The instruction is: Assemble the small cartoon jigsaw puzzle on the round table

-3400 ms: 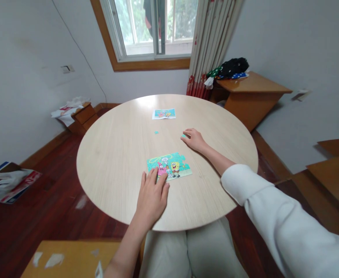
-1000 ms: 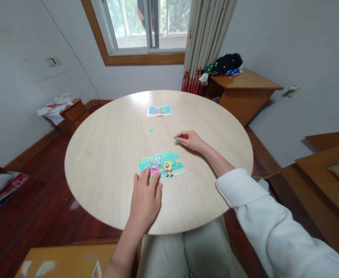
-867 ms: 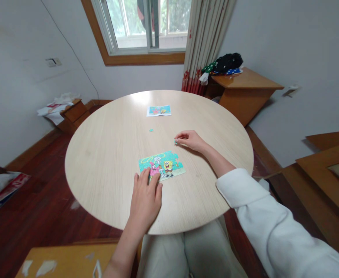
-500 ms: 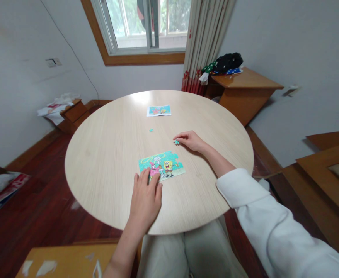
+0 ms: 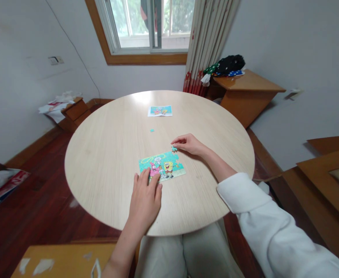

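Observation:
A mostly assembled cartoon jigsaw puzzle (image 5: 164,161) lies on the round table in front of me, with a gap at its upper right. My left hand (image 5: 146,193) rests open, its fingertips spread over the puzzle's lower left part. Between the thumb and fingers of my right hand (image 5: 190,145) is a teal puzzle piece (image 5: 174,149), held right at the puzzle's upper right edge. Whether that piece touches its neighbours I cannot tell. Farther back lies one loose teal piece (image 5: 152,130).
A printed picture sheet (image 5: 160,111) with the same cartoon lies toward the far side of the round table (image 5: 105,162). Behind it are a window and a curtain (image 5: 206,46). Clothes (image 5: 230,65) lie on a wooden desk (image 5: 250,82) at the right.
My right hand has moved the piece slightly left and toward me, from beside the puzzle to its upper right edge. My left hand has stayed in place. The view has shifted slightly.

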`<state>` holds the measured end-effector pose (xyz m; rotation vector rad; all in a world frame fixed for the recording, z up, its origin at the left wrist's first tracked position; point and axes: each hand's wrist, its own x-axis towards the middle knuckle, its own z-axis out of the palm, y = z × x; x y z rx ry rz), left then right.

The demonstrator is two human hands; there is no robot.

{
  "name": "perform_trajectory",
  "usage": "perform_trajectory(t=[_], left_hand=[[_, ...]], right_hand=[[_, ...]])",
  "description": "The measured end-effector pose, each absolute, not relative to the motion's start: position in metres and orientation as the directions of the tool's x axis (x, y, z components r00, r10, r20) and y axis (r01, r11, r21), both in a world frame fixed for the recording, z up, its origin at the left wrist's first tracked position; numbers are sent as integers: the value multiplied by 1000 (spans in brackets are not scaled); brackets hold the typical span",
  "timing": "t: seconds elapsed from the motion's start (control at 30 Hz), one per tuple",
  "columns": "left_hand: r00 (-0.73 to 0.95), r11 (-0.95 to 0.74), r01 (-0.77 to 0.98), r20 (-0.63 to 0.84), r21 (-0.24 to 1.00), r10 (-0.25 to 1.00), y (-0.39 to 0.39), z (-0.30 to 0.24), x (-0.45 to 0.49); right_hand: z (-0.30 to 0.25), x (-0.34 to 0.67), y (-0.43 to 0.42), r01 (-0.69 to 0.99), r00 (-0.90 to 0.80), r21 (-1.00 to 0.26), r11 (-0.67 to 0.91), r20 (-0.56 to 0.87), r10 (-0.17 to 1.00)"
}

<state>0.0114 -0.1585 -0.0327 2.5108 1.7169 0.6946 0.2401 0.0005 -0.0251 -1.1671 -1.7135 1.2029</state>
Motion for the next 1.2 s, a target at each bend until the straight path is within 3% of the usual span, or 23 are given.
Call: perform_trajectory(t=[0.3, 1.2], left_hand=[[280, -386, 879, 353, 281, 893, -158, -35, 12], [279, -373, 883, 322, 284, 905, -159, -32, 12]], right_hand=[[-24, 239, -1, 346, -353, -920, 184, 54, 934], [-18, 241, -5, 347, -419, -922, 174, 14, 908]])
